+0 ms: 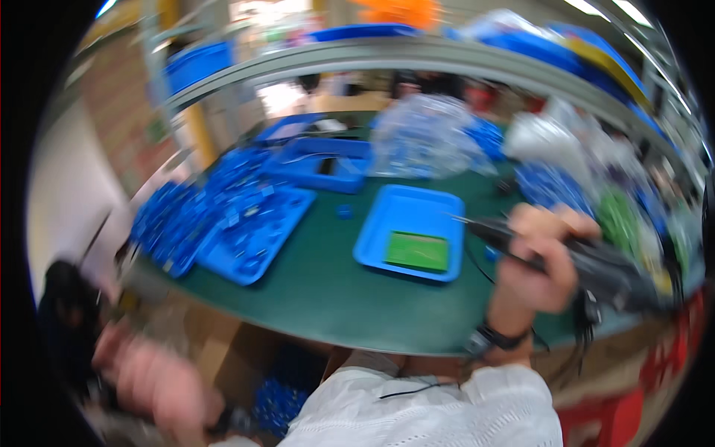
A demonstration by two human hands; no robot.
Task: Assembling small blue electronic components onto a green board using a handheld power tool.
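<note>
The fingers of the person's right hand [540, 257] are curled and clamped around the driver [622, 274], a dark, smooth, elongated tool held above the right part of the table [320, 302]. Its long axis slants from the lower right, at the thick rear end, up to the left, where the body tapers to a thin metal bit [456, 217]. The bit points left, its tip appearing over the right side of the tray [410, 212]. A dark strap [506, 339] circles the right wrist.

The left hand [153, 380] is low at the far left, off the table and near the cardboard box [227, 346]; motion blur hides whether its fingers are apart or together.

The tray is glossy blue plastic, rectangular with rounded corners and a raised rim. Inside lies a flat, oblong green block [417, 251], its longer side running across. To the left, small blue pieces [175, 223] form a loose, jagged heap. Behind, a crinkled clear bag [421, 138] bulges over blue contents. The tabletop is smooth, dark green.
</note>
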